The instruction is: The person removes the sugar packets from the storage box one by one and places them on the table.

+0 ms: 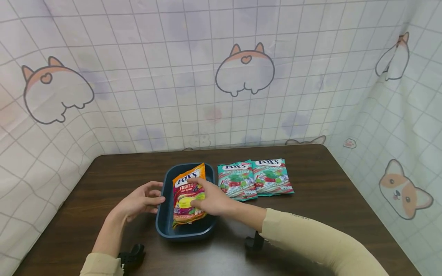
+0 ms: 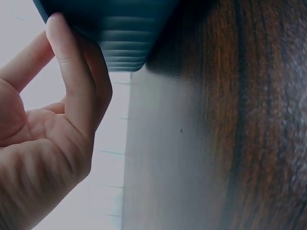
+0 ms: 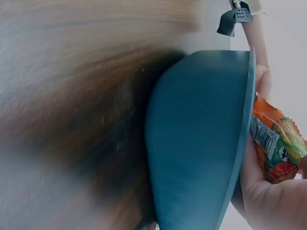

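Note:
An orange and red bag of Fox's fruit candy (image 1: 186, 197) lies within the outline of a dark blue plastic tub (image 1: 183, 235). My right hand (image 1: 212, 199) grips the bag by its right side, thumb and fingers around it. Seen from the right wrist, the candy bag (image 3: 276, 139) shows its barcode and stands above the tub's rim (image 3: 247, 120). At the tub's left side, my left hand (image 1: 145, 199) rests relaxed fingertips against the outer wall. From the left wrist, a fingertip (image 2: 56, 24) meets the tub wall (image 2: 127, 36).
Two teal bags of Fox's Mint Blossom candy lie right of the tub, the left bag (image 1: 237, 182) beside the right one (image 1: 272, 178). All stand on a dark wooden table (image 1: 114, 172). A white gridded cloth (image 1: 193, 84) with cartoon dogs hangs behind it.

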Demonstrator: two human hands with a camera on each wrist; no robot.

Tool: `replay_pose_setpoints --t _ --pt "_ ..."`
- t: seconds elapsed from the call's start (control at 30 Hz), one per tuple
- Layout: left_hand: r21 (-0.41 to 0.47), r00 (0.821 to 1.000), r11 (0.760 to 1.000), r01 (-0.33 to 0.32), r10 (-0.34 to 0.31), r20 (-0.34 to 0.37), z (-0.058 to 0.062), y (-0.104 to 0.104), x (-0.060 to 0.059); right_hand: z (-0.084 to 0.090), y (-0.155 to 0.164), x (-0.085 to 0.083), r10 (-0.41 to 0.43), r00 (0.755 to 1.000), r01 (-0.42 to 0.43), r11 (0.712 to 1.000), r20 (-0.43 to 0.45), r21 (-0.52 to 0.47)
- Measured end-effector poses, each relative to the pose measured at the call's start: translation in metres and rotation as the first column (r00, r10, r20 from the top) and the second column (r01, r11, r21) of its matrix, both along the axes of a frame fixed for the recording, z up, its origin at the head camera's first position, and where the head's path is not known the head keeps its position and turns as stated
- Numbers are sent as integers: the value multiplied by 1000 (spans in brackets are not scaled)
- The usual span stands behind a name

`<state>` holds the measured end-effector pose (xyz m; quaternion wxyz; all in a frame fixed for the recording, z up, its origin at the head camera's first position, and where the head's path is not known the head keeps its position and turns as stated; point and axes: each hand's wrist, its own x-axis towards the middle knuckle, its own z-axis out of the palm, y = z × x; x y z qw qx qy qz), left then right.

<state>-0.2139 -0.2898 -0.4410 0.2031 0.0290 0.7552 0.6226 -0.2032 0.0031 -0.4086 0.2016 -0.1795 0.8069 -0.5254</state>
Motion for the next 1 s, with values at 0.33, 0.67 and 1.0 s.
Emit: replay_pose_setpoints --t 0.33,0.67,1.0 --pt "3 1000 1000 6 -6 -5 -2 1 0 9 25 -4 14 1000 -14 999 -3 -44" --pt "-6 1000 1000 -8 8 -11 -1 1 0 12 49 -1 -4 999 4 1000 -42 -12" --pt "1 1000 1000 9 -9 -13 -5 -2 -1 10 83 2 29 999 -29 999 -22 -31"
